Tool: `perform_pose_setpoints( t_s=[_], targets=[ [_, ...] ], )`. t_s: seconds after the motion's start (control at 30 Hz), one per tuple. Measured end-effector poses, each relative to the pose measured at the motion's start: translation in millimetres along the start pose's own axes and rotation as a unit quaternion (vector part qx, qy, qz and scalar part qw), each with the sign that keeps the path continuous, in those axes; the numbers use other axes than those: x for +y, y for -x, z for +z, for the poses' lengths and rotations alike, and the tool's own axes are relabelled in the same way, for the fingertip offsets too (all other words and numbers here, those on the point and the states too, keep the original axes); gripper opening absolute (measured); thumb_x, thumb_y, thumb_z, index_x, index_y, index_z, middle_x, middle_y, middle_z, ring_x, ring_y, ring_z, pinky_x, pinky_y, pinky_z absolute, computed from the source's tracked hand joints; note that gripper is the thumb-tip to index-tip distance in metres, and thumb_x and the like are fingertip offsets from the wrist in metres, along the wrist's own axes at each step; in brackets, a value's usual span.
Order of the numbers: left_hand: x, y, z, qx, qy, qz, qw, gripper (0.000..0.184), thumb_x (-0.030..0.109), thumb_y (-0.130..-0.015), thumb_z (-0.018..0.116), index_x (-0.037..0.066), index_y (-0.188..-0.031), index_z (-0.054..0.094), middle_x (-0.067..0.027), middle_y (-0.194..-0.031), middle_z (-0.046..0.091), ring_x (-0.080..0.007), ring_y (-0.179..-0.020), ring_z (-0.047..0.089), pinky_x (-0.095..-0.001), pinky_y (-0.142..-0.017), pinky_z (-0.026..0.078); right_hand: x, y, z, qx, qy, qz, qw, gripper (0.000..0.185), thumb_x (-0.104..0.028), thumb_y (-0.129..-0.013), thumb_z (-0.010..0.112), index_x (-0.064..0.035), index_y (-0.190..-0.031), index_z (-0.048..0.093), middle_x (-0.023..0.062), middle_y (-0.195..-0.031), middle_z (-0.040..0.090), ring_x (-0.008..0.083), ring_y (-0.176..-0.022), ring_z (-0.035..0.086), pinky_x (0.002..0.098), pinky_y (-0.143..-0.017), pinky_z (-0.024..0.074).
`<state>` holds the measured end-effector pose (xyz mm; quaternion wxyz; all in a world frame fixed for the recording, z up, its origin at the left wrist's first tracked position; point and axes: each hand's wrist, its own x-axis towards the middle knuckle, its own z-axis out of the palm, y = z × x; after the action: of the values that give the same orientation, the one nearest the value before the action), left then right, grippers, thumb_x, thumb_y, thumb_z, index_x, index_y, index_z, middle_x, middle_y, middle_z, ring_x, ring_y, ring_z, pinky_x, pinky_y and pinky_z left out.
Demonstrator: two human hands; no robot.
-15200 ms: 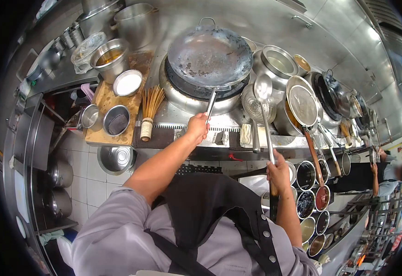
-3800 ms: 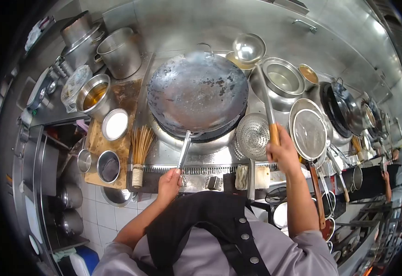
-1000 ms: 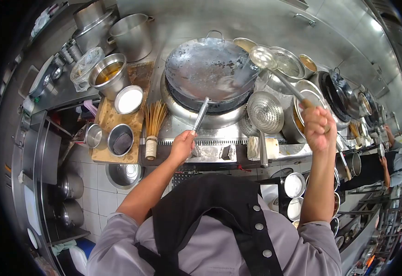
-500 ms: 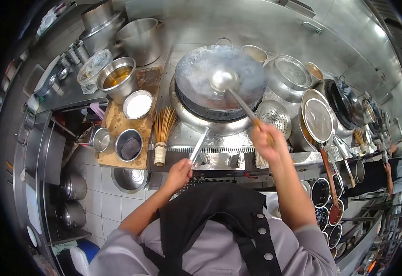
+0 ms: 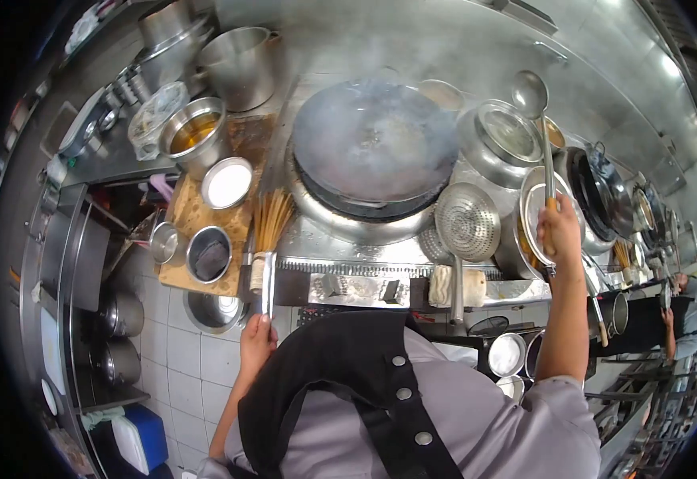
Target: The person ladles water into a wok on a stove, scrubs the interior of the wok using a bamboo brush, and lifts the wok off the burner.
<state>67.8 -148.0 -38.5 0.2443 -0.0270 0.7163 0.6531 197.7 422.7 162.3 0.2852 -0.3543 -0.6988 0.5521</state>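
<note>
The left hand [image 5: 257, 345] has its fingers closed around the lower end of a slim, bright metal handle [image 5: 268, 286]; the thumb lies against it. The handle stands nearly upright from those fingers, its upper end apart from the wok [image 5: 376, 160]. The right hand [image 5: 562, 231] is clamped on the brown wooden grip of a ladle [image 5: 547, 156], fingers wrapped together. From that fist a thin steel shaft rises to a round, smooth metal bowl, held up and clear of the wok.

The wok lies beyond and between both sets of fingers, wide, shallow and blue-grey, blurred by pale steam, over a rounded steel burner [image 5: 364, 229]. Just beyond the left fingers is a bamboo brush [image 5: 272, 215], its stiff, straw-coloured splints fanned upward; the metal handle crosses before its wrapped grip. Farther off, to the left of those fingers, a scuffed wooden board [image 5: 193, 209] bears metal vessels. To the left of the right fingers rests a perforated, dished skimmer [image 5: 468, 222]; a fine-mesh strainer [image 5: 532, 214] sits partly behind them.
</note>
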Motion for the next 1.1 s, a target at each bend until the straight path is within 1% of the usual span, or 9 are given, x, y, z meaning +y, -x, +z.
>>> perform_pose_setpoints(
  t_s=[0.4,0.43,0.47,0.5,0.53,0.6,0.83,1.03,1.1],
  targets=[
    [-4,-6,42,0.015,-0.029,-0.031,0.999,0.032,0.035,-0.108,0.048,0.006,-0.107,0.061,-0.0002,-0.064,0.054,-0.0074,-0.049,0.046,-0.0237,-0.045,0.036,62,-218,-37,-0.094,0.183,0.137,0.969,0.005,-0.003,-0.082,0.058,-0.0001,-0.084,0.053,0.0063,-0.063,0.053,0.0154,-0.051,0.055,0.0286,-0.041,0.0430],
    [-2,-6,45,0.017,-0.029,-0.033,0.999,0.032,0.035,-0.108,0.048,0.006,-0.107,0.061,-0.0002,-0.064,0.054,-0.0074,-0.049,0.046,-0.0237,-0.045,0.036,69,-223,-31,-0.066,-0.065,0.202,0.975,0.007,-0.001,-0.084,0.056,-0.0016,-0.079,0.051,0.0070,-0.061,0.052,0.0153,-0.049,0.052,0.0289,-0.041,0.0426],
    [0,-6,46,0.014,-0.033,-0.036,0.999,0.032,0.035,-0.108,0.048,0.007,-0.108,0.061,-0.0001,-0.065,0.054,-0.0074,-0.049,0.046,-0.0237,-0.044,0.036,73,-228,-24,-0.035,-0.308,0.255,0.916,0.013,0.000,-0.085,0.054,-0.0031,-0.074,0.049,0.0077,-0.059,0.052,0.0152,-0.047,0.050,0.0291,-0.041,0.0422],
    [1,-5,46,0.014,-0.036,-0.039,0.999,0.031,0.035,-0.108,0.048,0.007,-0.108,0.061,-0.0001,-0.065,0.054,-0.0074,-0.049,0.047,-0.0237,-0.044,0.036,77,-228,-28,-0.050,-0.448,0.261,0.854,0.015,-0.001,-0.088,0.055,-0.0047,-0.074,0.049,0.0057,-0.060,0.051,0.0146,-0.052,0.051,0.0268,-0.046,0.0474],
    [0,-4,46,0.024,-0.032,-0.039,0.998,0.031,0.035,-0.108,0.048,0.007,-0.108,0.061,-0.0001,-0.065,0.054,-0.0074,-0.049,0.047,-0.0237,-0.044,0.036,80,-226,-33,-0.060,-0.446,0.264,0.853,0.015,-0.001,-0.088,0.055,-0.0047,-0.074,0.049,0.0057,-0.060,0.051,0.0146,-0.052,0.051,0.0268,-0.046,0.0474],
    [-8,-5,43,0.010,0.001,-0.048,0.999,0.032,0.035,-0.108,0.047,0.007,-0.109,0.061,-0.0004,-0.065,0.054,-0.0075,-0.049,0.046,-0.0236,-0.045,0.037,85,-215,-36,-0.148,-0.662,0.204,0.706,0.011,-0.004,-0.089,0.057,-0.0023,-0.079,0.052,0.0056,-0.067,0.053,0.0149,-0.058,0.054,0.0255,-0.049,0.0480],
    [-16,-20,35,-0.029,-0.026,-0.044,0.998,0.033,0.035,-0.108,0.047,0.005,-0.110,0.062,-0.0012,-0.065,0.055,-0.0069,-0.050,0.046,-0.0235,-0.046,0.036,41,-120,-30,-0.275,-0.723,0.195,0.603,0.007,-0.002,-0.090,0.053,0.0029,-0.086,0.052,0.0071,-0.080,0.053,0.0152,-0.068,0.056,0.0288,-0.060,0.0522],
    [33,-47,47,-0.068,-0.071,-0.043,0.994,0.029,0.032,-0.107,0.050,0.006,-0.108,0.063,-0.0002,-0.067,0.056,-0.0068,-0.049,0.048,-0.0244,-0.045,0.038,-17,-6,-4,-0.299,-0.732,0.213,0.573,0.010,-0.005,-0.095,0.053,0.0043,-0.094,0.051,0.0072,-0.089,0.051,0.0126,-0.069,0.056,0.0274,-0.058,0.0513],
    [38,-65,47,-0.090,-0.156,0.059,0.982,0.029,0.030,-0.106,0.050,0.004,-0.107,0.063,-0.0021,-0.068,0.056,-0.0104,-0.054,0.052,-0.0282,-0.051,0.042,-40,37,8,-0.305,-0.730,0.223,0.570,0.011,-0.006,-0.096,0.053,0.0042,-0.097,0.049,0.0067,-0.088,0.050,0.0108,-0.068,0.055,0.0251,-0.055,0.0496]
  ],
)
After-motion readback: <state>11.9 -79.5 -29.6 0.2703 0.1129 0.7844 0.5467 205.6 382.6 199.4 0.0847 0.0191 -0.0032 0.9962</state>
